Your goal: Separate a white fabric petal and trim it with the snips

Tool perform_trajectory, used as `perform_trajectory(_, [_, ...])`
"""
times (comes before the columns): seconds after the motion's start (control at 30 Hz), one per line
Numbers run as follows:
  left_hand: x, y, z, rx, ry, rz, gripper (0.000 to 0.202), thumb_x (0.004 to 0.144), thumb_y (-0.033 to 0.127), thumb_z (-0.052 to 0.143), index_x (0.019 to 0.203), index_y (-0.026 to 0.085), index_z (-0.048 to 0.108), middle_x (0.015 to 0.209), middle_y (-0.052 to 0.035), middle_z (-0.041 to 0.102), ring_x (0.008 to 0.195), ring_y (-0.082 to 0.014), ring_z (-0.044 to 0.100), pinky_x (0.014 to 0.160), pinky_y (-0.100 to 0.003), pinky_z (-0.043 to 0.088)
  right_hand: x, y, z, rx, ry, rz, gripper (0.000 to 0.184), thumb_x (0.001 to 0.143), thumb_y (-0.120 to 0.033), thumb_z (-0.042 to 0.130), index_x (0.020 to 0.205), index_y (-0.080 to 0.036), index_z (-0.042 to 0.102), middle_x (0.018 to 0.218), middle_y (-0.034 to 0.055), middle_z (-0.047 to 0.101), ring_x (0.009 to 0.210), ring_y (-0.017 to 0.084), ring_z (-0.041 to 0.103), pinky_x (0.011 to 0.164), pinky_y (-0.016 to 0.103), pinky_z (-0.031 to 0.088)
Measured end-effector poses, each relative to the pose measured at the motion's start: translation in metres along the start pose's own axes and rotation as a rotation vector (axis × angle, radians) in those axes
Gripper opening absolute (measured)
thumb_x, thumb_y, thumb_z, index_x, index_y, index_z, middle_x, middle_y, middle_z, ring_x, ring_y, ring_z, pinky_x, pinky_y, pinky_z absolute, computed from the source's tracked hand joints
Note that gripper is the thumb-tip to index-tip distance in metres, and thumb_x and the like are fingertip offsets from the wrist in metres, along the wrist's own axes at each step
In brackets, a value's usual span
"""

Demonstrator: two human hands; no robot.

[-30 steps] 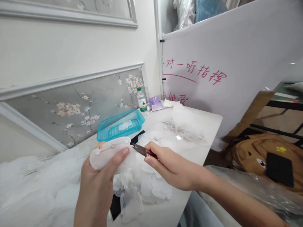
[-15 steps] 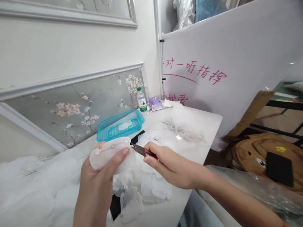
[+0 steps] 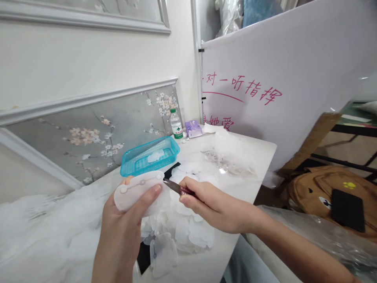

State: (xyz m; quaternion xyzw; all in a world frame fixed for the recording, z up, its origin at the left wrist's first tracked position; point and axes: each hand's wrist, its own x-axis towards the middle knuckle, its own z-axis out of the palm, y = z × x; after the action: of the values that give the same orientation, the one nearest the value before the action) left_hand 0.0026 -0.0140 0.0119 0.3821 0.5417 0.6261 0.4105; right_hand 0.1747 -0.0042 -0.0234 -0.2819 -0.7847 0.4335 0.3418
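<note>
My left hand (image 3: 122, 224) holds up a translucent white oval plastic piece (image 3: 138, 192) with small raised round knobs joined by a thin line. My right hand (image 3: 212, 206) grips small snips (image 3: 176, 188) with a dark red handle. The blade tips sit at the right end of the piece, touching or nearly so. Below both hands, a heap of similar white plastic pieces (image 3: 179, 232) lies on the white table (image 3: 259, 157).
A blue plastic basket (image 3: 149, 156) holding a white piece stands behind my hands. A water bottle (image 3: 176, 124) and a purple packet (image 3: 193, 128) sit by the wall. A clear bag of parts (image 3: 229, 161), a white board with red writing (image 3: 265, 90), and a brown backpack (image 3: 330, 196) are to the right.
Almost nothing has moved. My left hand and the oval piece have shifted very slightly, and the snips stay at the piece's right end.
</note>
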Motion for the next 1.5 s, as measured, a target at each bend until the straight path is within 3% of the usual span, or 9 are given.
perform_trajectory(0.1, [0.0004, 0.0005, 0.0005, 0.002, -0.005, -0.002, 0.044, 0.037, 0.025, 0.084, 0.063, 0.009, 0.052, 0.071, -0.0034, 0.052, 0.065, -0.0111, 0.053, 0.053, -0.014, 0.048, -0.0003, -0.0003, -0.0007, 0.028, -0.005, 0.0, 0.028, 0.099, -0.04, 0.032, 0.089, -0.015, 0.038, 0.072, -0.0017, 0.042, 0.062, 0.007, 0.035, 0.057, 0.022, 0.031])
perform_trajectory(0.27, [-0.0006, 0.0003, 0.0008, -0.017, -0.008, -0.007, 0.043, 0.038, 0.024, 0.084, 0.072, 0.01, 0.061, 0.079, -0.0039, 0.056, 0.068, -0.0118, 0.055, 0.054, -0.015, 0.049, -0.0008, -0.0005, -0.0014, 0.04, -0.009, 0.019, 0.028, 0.099, -0.041, 0.032, 0.088, -0.015, 0.039, 0.072, -0.0017, 0.042, 0.062, 0.007, 0.035, 0.057, 0.022, 0.032])
perform_trajectory(0.5, [0.0011, -0.0008, 0.0011, -0.006, -0.007, 0.002, 0.042, 0.038, 0.024, 0.084, 0.065, 0.009, 0.056, 0.075, -0.0039, 0.056, 0.065, -0.0112, 0.055, 0.054, -0.014, 0.049, -0.0012, 0.0, -0.0007, 0.008, -0.011, 0.027, 0.027, 0.099, -0.04, 0.032, 0.089, -0.015, 0.039, 0.073, -0.0011, 0.043, 0.062, 0.007, 0.035, 0.057, 0.022, 0.032])
perform_trajectory(0.8, [-0.002, 0.0023, 0.0013, -0.047, 0.033, -0.045, 0.044, 0.036, 0.021, 0.085, 0.073, 0.01, 0.064, 0.08, -0.005, 0.06, 0.067, -0.0132, 0.057, 0.054, -0.015, 0.05, -0.0011, -0.0001, 0.0016, 0.035, 0.0, 0.026, 0.029, 0.099, -0.04, 0.029, 0.088, -0.015, 0.038, 0.072, -0.0012, 0.042, 0.062, 0.007, 0.035, 0.057, 0.021, 0.031])
perform_trajectory(1.27, [0.0, 0.0007, 0.0026, -0.035, 0.004, 0.01, 0.041, 0.038, 0.022, 0.084, 0.069, 0.008, 0.063, 0.075, -0.0071, 0.059, 0.067, -0.0149, 0.058, 0.054, -0.015, 0.049, -0.0028, 0.0011, 0.003, 0.085, 0.034, 0.045, 0.031, 0.1, -0.041, 0.027, 0.083, -0.015, 0.033, 0.069, -0.0016, 0.035, 0.06, 0.007, 0.03, 0.056, 0.021, 0.029])
perform_trajectory(1.5, [0.0001, -0.0009, 0.0001, -0.015, -0.027, 0.038, 0.039, 0.039, 0.025, 0.084, 0.068, 0.009, 0.063, 0.074, -0.0065, 0.057, 0.067, -0.0142, 0.057, 0.056, -0.014, 0.049, -0.0028, 0.0016, 0.0058, 0.075, 0.011, 0.031, 0.028, 0.097, -0.042, 0.036, 0.089, -0.015, 0.037, 0.076, -0.0013, 0.041, 0.065, 0.007, 0.034, 0.059, 0.021, 0.031])
